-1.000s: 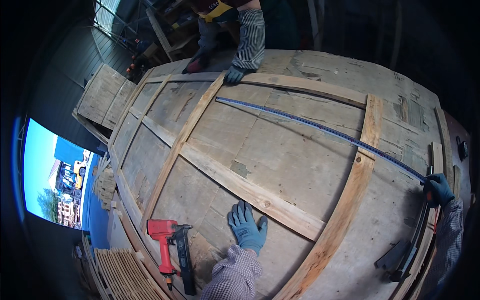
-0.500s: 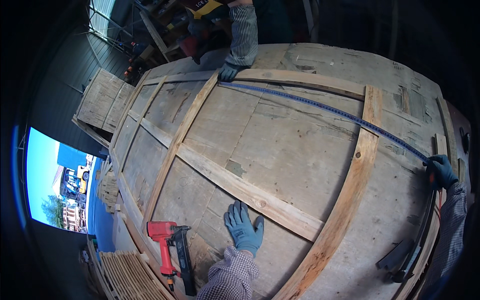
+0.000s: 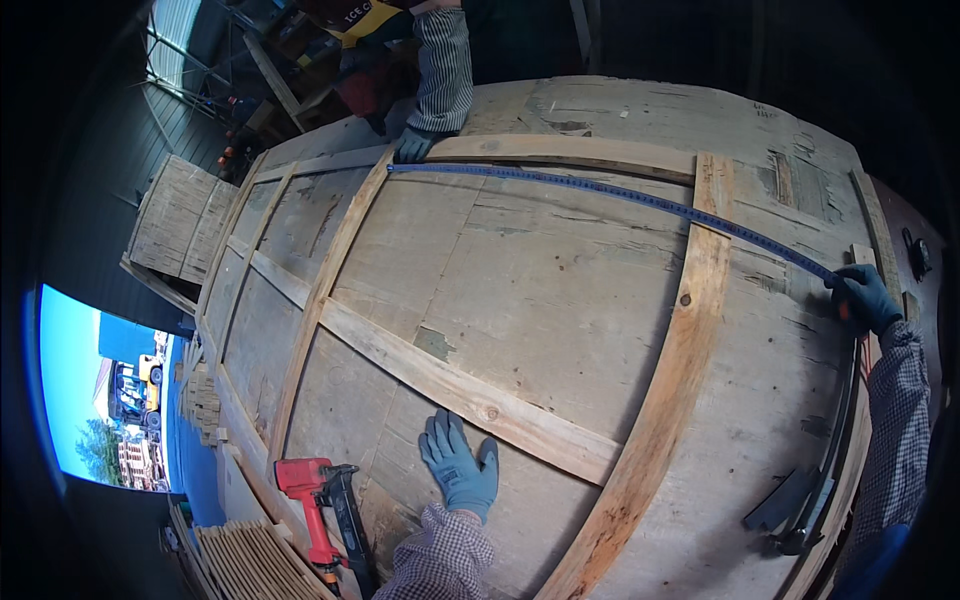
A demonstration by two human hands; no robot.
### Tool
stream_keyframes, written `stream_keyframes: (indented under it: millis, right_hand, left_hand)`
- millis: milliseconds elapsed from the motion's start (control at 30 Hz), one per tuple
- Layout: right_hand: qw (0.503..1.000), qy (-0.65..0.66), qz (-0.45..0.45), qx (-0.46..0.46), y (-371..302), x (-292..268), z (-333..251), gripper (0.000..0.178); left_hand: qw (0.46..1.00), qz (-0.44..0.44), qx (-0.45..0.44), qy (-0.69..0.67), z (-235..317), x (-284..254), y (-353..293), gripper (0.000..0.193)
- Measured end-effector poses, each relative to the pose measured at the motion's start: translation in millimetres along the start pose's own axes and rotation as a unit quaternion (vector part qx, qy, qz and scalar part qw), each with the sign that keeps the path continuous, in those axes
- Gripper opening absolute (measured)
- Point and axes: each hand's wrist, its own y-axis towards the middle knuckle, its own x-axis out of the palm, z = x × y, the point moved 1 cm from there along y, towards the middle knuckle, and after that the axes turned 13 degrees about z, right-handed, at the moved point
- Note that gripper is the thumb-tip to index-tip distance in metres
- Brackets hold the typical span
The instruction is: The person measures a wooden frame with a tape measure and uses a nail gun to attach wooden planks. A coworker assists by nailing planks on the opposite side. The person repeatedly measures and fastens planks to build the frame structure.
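The big wooden panel (image 3: 560, 300) looks heavy and stiff. A blue tape measure (image 3: 620, 197) stretches across it, thin and bendy, best held at its ends. The right hand (image 3: 866, 297) pinches one end. The left hand (image 3: 460, 470) lies spread flat on the wood.

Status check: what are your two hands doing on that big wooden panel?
Left hand flat on panel. Right hand pinning tape measure; helper's hand holds far end. Nothing blocking.

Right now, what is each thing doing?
Tape measure: stretched out across the wooden panel.
Right hand: gripping one tape end.
Co-worker's hand: holding the other end.
Left hand: flat on the panel, fingers spread.
Red nail gun: lying unused.
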Motion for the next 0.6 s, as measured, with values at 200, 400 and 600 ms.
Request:
stream_keyframes:
  millis: [200,400,600]
  right_hand:
    - [0.999,-0.014,0.043,-0.030,32,-12,-9,0.024]
    - [0.997,-0.062,0.051,-0.004,47,-4,-2,0.026]
    - [0.992,-0.108,0.045,0.051,39,0,-32,0.027]
  left_hand:
    - [1.000,-0.025,-0.007,-0.002,-2,8,-7,0.065]
    - [0.999,-0.023,-0.011,0.022,-6,4,-11,0.065]
    - [1.000,-0.019,-0.005,0.013,-5,4,-12,0.063]
